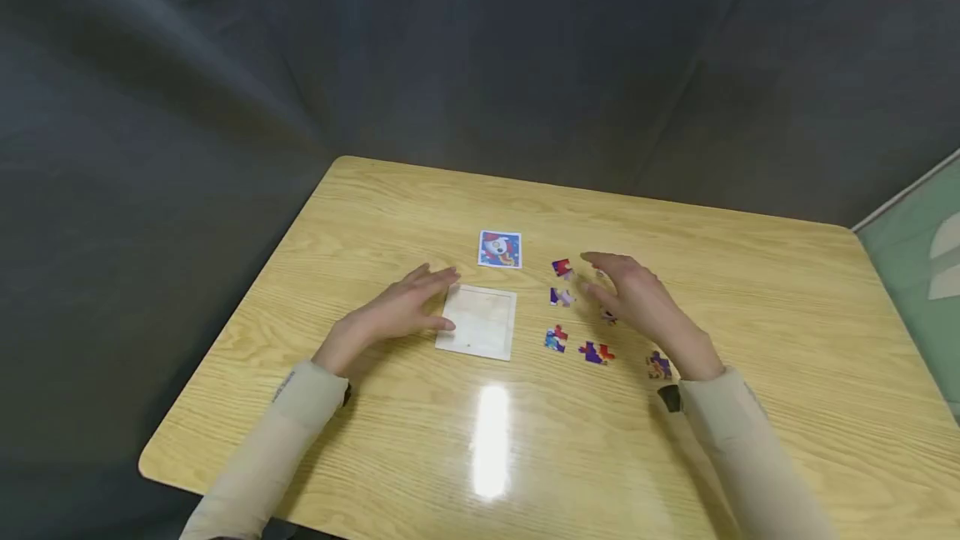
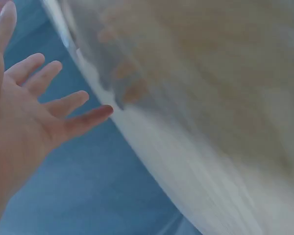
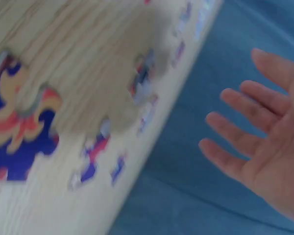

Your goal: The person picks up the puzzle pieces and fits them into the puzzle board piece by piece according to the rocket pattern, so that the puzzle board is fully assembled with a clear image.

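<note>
My left hand (image 1: 397, 308) is held over the left side of a pale, shallow puzzle tray (image 1: 480, 323), fingers spread and holding nothing. Whether a fingertip touches the rim I cannot tell. Over the loose jigsaw pieces hovers my right hand (image 1: 641, 298), its fingers extended and its grasp empty; it partly hides some of them. A red and purple piece (image 1: 562, 267) and a purple and white piece (image 1: 560, 297) lie left of that hand. Closer to me are a blue and red piece (image 1: 556, 338), a purple and orange piece (image 1: 596, 352) and a purple piece with orange curls (image 1: 659, 366).
A small square picture card (image 1: 500, 249) with a cartoon figure lies behind the tray. Everything rests on a wood-grain table (image 1: 360, 457) with rounded corners. Dark cloth (image 1: 480, 65) hangs behind it, and a green surface (image 1: 915, 273) stands at the right.
</note>
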Motion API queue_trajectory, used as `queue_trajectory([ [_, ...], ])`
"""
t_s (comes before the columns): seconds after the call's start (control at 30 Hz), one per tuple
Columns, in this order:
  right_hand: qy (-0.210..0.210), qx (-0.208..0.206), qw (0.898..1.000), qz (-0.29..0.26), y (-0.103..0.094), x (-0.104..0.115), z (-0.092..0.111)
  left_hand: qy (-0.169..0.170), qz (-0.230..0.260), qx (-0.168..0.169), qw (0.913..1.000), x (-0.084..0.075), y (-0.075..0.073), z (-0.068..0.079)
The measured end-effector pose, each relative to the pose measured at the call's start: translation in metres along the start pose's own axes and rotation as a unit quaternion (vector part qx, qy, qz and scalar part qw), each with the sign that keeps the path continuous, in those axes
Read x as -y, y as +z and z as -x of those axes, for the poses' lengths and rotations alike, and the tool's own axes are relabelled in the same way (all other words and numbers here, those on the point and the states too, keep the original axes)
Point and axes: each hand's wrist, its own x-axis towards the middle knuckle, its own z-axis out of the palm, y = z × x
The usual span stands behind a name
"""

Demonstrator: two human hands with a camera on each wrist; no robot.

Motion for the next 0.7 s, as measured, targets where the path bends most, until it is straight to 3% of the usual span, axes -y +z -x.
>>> queue_trajectory([
  [0.3, -0.003, 0.058, 0.998, -0.008, 0.015, -0.016, -0.039, 0.015, -0.012, 0.042, 0.9989, 0.004, 0.013, 0.004],
  [0.47, 0.008, 0.083, 0.996, -0.021, 0.019, -0.027, -0.046, 0.017, -0.018, 0.049, 0.9985, 0.002, 0.016, 0.002],
  [0.7, 0.006, 0.073, 0.997, -0.018, 0.023, -0.041, -0.050, 0.024, -0.024, 0.041, 0.9986, -0.001, 0.020, 0.000],
])
